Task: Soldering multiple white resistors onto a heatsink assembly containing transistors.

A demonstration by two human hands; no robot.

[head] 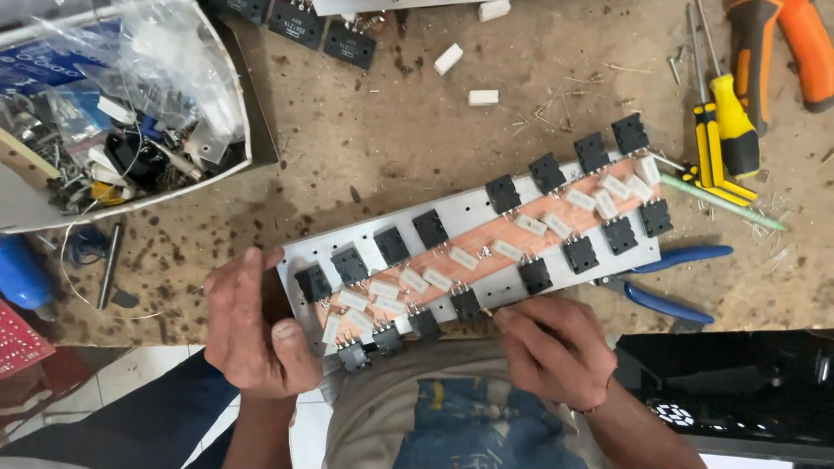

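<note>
A long grey metal plate (473,211) lies slanted across the workbench, carrying a copper-coloured strip board, two rows of black transistors and several small white block resistors. My left hand (254,328) grips the plate's near left end, thumb on top beside the nearest transistors. My right hand (556,347) holds the plate's near long edge from below, fingers curled against it around its middle.
An open box (122,104) of loose parts and plastic bags stands at the back left. Yellow-handled screwdrivers (731,126) and an orange tool (795,43) lie at the back right. Blue-handled pliers (669,278) rest by the plate's right end. A black device (721,391) sits at lower right.
</note>
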